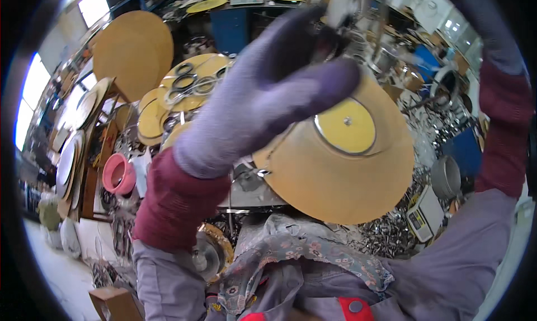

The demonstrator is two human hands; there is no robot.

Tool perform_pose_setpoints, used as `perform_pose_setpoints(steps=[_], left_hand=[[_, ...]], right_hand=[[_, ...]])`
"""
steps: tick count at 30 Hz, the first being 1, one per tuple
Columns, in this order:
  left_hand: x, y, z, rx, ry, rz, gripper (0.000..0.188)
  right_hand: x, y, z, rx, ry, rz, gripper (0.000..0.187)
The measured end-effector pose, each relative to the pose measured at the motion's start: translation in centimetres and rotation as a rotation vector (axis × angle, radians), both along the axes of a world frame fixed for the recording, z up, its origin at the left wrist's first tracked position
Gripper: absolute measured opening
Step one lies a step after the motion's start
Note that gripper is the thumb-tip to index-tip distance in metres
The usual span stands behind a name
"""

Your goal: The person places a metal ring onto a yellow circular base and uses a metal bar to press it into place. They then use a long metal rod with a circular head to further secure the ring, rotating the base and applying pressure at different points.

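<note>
Disc, large, thin, round and tan (pixel 335 192), mid-view on the bench, partly under the left hand; smaller bright-yellow round plate with thin metallic rim (pixel 341 135) on top, small silver knob (pixel 347 120) near its middle; left hand in lilac-grey knit glove with darker purple tips (pixel 263 88), maroon cuff, raised above the disc, thumb spread away from fingers, motion-blurred; dark blurred shape between, can't make out any grip; right hand in similar glove (pixel 484 21) at upper right, fingertips cut off by frame edge, hold not visible; pale-grey bench edge (pixel 260 197) beneath the disc, cluttered all round; loose shiny silver metal scraps (pixel 430 125) heaped to the right, grey cylindrical pot (pixel 446 177) and white box-shaped device with small display (pixel 426 216) near them; black rings (pixel 183 81) on flat yellow round sheets (pixel 150 116) to the left; pink round plastic bucket (pixel 127 175) farther left; big tan round sheets (pixel 131 52) standing upright behind; stacked pale discs (pixel 67 164) by left side; blue cabinet (pixel 229 30) at back, bright windows (pixel 28 102) at far left; brown cardboard box (pixel 114 305) at lower left.
</note>
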State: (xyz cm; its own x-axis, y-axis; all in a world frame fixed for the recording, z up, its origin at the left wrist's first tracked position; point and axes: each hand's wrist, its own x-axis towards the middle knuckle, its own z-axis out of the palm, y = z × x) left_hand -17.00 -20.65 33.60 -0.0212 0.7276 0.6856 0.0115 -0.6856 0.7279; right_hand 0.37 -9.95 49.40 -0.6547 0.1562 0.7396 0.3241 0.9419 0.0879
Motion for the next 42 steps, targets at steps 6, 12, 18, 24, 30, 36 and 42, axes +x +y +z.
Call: perform_pose_setpoints(steps=[6,12,18,24,30,36,42], left_hand=[[-4.2,-4.8,-5.8,-0.805,0.015,-0.241,0.030],[-11.6,-17.3,-18.4,-1.382,-0.017,-0.159,0.033],[-11.0,-19.4,-25.2,-1.464,0.155,-0.218,0.041],[-10.1,-17.4,-24.5,-0.880,1.105,0.595,0.051],[0.8,-1.6,-12.5,-0.406,0.354,0.324,0.032],[2.8,0.9,-13.5,-0.528,0.185,0.061,0.028],[-1.2,-3.1,-15.7,-0.812,0.016,0.130,0.027]], right_hand=[[16.4,12.0,-4.9,0.148,-0.090,-0.485,0.060],[23.5,11.0,-12.4,-0.419,0.115,-0.667,0.053],[23.8,9.4,-17.3,-0.385,0.187,-0.540,0.041],[16.9,5.9,-15.8,-0.224,-0.047,-0.387,0.046],[9.8,2.4,-15.4,-0.444,-0.266,-0.094,0.056],[5.6,2.4,-14.5,-0.365,-0.373,0.011,0.058],[5.7,6.7,-17.5,-0.345,-0.321,-0.100,0.042]])
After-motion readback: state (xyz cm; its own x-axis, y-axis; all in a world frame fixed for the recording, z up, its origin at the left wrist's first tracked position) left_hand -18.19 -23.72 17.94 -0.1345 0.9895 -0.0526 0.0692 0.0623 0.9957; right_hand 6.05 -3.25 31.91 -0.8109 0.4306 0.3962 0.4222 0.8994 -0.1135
